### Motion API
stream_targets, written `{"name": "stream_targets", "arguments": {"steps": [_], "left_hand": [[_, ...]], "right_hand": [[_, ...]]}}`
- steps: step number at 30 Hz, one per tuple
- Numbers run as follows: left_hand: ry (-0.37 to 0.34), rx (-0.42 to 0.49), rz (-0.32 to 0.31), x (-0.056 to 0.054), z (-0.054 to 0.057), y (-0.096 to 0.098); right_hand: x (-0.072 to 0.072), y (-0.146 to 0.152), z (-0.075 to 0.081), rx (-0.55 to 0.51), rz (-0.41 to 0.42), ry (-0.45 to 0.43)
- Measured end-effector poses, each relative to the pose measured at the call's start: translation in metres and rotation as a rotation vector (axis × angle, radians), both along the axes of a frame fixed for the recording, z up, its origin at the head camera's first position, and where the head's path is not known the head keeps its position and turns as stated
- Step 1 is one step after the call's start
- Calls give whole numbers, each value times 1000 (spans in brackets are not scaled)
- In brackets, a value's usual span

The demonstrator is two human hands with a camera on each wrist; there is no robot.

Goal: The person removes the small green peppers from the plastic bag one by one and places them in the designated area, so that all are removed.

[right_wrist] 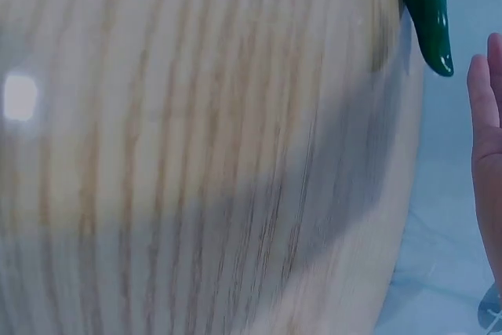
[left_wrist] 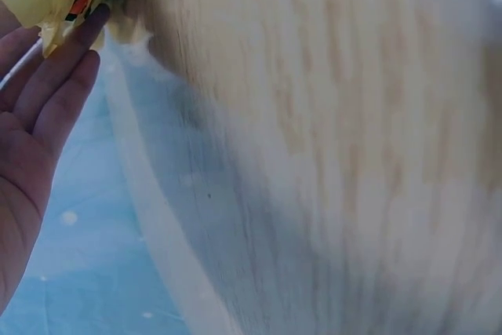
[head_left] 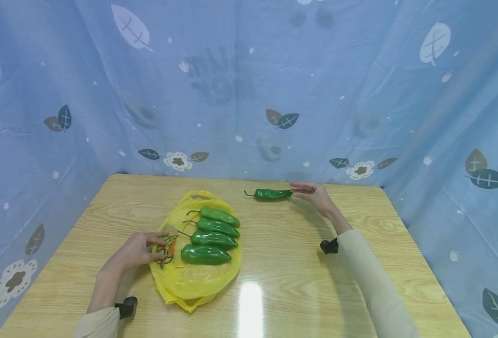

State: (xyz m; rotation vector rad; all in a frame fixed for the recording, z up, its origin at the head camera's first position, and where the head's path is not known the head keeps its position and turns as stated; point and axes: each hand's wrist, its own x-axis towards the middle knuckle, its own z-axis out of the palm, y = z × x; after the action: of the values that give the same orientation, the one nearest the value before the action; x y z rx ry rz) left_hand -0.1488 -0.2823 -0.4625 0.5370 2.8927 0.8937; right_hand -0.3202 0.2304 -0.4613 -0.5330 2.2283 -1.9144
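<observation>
A yellow plastic bag (head_left: 194, 284) lies flat on the table, with several green peppers (head_left: 206, 254) in a row on it. My left hand (head_left: 136, 251) is at the bag's left edge; its fingertips touch the part with dark and orange print. In the left wrist view the fingers of this hand (left_wrist: 47, 96) stretch out nearly straight against the bag's edge (left_wrist: 67, 5). A single green pepper (head_left: 270, 194) lies near the table's back edge, stem to the left. Beside its tip is my right hand (head_left: 314, 197), fingers extended. The right wrist view shows this pepper's tip (right_wrist: 435, 29) apart from the fingers (right_wrist: 484, 100).
The light wooden table (head_left: 283, 263) has a bright reflection near its front. A blue curtain (head_left: 240, 70) with leaf and flower prints hangs behind it and on both sides. A small black device (head_left: 329, 246) sits at the right wrist, and another (head_left: 127, 307) at the left.
</observation>
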Motion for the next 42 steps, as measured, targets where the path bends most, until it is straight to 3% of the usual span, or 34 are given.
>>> {"name": "stream_targets", "arguments": {"steps": [13, 34, 42], "left_hand": [[-2, -2, -2, 2, 2, 0], [-39, 33, 21, 3, -4, -3], [-24, 24, 6, 0, -2, -2]], "right_hand": [[18, -7, 2, -9, 60, 10], [51, -13, 1, -65, 161, -27], [76, -17, 3, -109, 164, -66]]}}
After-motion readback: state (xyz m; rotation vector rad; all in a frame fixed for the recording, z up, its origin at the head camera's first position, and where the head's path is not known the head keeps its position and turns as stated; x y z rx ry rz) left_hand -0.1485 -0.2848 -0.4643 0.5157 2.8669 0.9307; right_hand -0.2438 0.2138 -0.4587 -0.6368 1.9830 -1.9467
